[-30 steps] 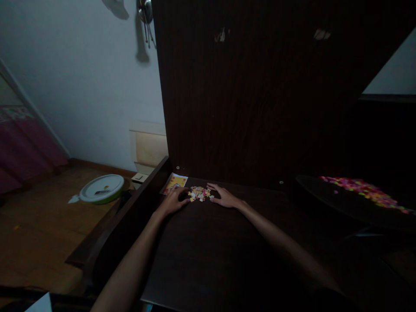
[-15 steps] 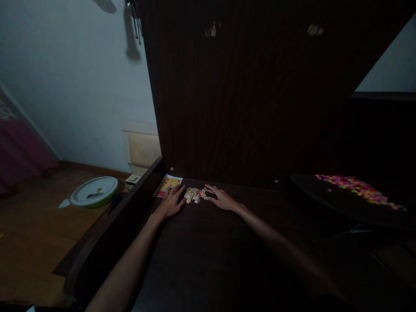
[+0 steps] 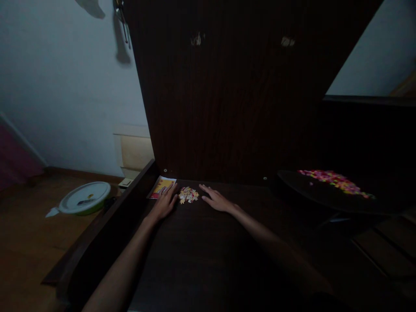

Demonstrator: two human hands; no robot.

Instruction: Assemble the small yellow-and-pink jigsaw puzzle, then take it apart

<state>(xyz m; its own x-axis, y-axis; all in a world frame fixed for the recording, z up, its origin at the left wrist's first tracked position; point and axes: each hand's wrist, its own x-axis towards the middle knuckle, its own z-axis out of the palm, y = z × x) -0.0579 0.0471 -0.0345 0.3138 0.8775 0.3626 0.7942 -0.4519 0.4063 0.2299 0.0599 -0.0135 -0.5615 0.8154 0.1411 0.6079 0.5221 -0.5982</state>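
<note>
A small heap of jigsaw puzzle pieces (image 3: 189, 195) lies on the dark wooden surface (image 3: 191, 251) between my two hands. My left hand (image 3: 166, 201) rests at the heap's left side with fingers stretched out, partly over a yellow and red picture sheet (image 3: 160, 187). To the right of the heap, my right hand (image 3: 216, 199) lies low with its fingers extended, a small gap from the pieces. Neither hand holds anything. Part of the picture sheet is hidden under or behind the left fingers.
A raised dark side board (image 3: 107, 234) runs along the left, and a tall dark panel (image 3: 214, 108) stands behind. At right, many colourful small pieces (image 3: 338, 180) lie on a dark round-edged surface. A white-lidded round tub (image 3: 85, 198) sits on the floor at left.
The view has shifted slightly, so the scene sits further left. My right hand is now a little apart from the puzzle pieces, which look gathered more tightly.
</note>
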